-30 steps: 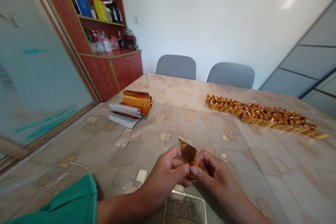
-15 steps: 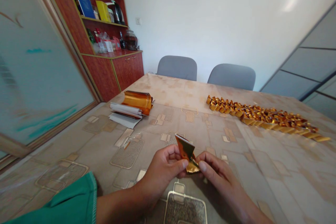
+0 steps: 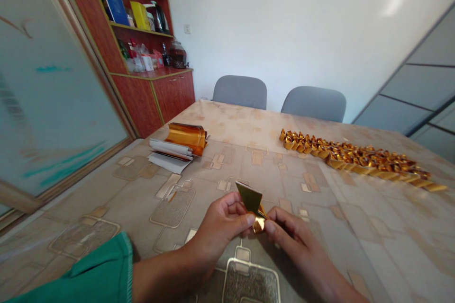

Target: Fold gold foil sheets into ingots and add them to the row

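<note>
Between my two hands is a partly folded piece of gold foil paper, held just above the table. Its upper part stands up as a flat, slanted flap with a pale edge, and its lower end is bent and shiny. My left hand pinches it from the left, thumb in front and fingers behind. On the right, my right hand grips the lower right corner between thumb and fingers. The fingertips behind the paper are partly hidden.
A stack of curled gold foil sheets with white-backed paper lies at the left. Rows of folded gold pieces stretch along the right. Two grey chairs stand behind the patterned table; a red cabinet is at back left.
The lower end of the foil paper has been folded in further and looks narrower. My right hand has shifted slightly left, closer to my left thumb.
</note>
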{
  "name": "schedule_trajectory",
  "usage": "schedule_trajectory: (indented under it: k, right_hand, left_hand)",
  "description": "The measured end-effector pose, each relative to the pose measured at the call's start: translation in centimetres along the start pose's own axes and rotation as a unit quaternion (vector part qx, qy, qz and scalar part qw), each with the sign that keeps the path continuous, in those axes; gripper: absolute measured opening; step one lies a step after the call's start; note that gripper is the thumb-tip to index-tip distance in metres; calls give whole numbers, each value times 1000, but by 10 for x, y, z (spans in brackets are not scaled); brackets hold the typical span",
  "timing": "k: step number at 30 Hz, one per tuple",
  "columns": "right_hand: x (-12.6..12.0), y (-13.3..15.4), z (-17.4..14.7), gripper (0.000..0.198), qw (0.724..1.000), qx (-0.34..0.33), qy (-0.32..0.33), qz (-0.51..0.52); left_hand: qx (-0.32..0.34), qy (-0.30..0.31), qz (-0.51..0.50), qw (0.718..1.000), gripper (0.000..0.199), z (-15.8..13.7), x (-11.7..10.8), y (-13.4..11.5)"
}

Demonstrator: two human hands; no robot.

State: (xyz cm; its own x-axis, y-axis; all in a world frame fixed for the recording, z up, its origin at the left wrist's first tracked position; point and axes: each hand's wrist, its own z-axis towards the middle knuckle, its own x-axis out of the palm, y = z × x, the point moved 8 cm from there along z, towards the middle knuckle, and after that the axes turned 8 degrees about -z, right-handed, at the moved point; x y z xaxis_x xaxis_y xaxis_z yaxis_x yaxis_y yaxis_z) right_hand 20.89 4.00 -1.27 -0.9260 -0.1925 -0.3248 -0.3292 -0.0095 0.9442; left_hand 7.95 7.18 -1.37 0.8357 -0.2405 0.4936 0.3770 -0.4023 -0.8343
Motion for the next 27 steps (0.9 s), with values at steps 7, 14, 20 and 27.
schedule_trajectory:
  k: [7, 14, 20, 27]
  right_hand:
    - [6, 6, 0, 33, 1000, -7, -23, -5]
    - [5, 0, 0, 36, 996, -13, 3, 86]
    - [-2, -3, 2, 38, 994, -18, -16, 105]
    - [-1, 1, -2, 37, 999, -19, -12, 33]
  left_hand:
    - [-25, 13, -14, 1000, 34, -5, 5, 8]
    - [-26, 22, -41, 999, 40, -2, 5, 7]
    - [-30, 14, -43, 999, 40, -1, 4, 5]
    - [-38, 19, -33, 999, 43, -4, 7, 6]
